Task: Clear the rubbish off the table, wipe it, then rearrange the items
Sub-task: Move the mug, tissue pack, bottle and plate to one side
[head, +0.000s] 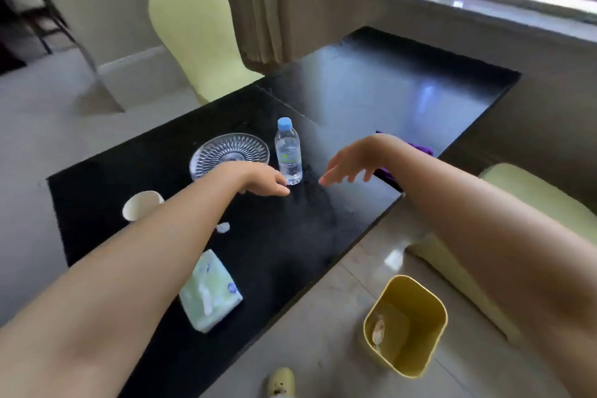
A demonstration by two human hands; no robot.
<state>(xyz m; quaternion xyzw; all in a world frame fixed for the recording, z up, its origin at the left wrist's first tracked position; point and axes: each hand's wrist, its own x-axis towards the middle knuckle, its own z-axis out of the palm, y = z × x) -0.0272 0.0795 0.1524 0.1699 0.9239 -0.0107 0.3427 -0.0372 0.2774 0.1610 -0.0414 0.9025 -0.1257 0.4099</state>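
Both our hands hover empty over the black surface [371, 90].

From its left edge: paper cup [142, 205], glass plate [230, 152], our left hand [265, 182] with open grip by the upright water bottle [288, 152], right hand [350, 163] fingers spread, purple cloth [420, 149] at the right edge.

Table [371, 90]: far half bare, open to reach across. Near half crowded toward the left edge: bottle [288, 152] upright mid-table, glass dish [230, 152] just beside it on the left, paper cup [142, 205] near the left edge, tissue pack [210, 292] toward the near end, a small scrap [224, 227] between cup and pack. Open strip of tabletop along the right edge. Purple cloth [416, 152] lies at the right edge. Bin [405, 326] stands on the floor off the right side, mouth open upward. Chairs: one [197, 35] at the left side, one [533, 203] at the right.
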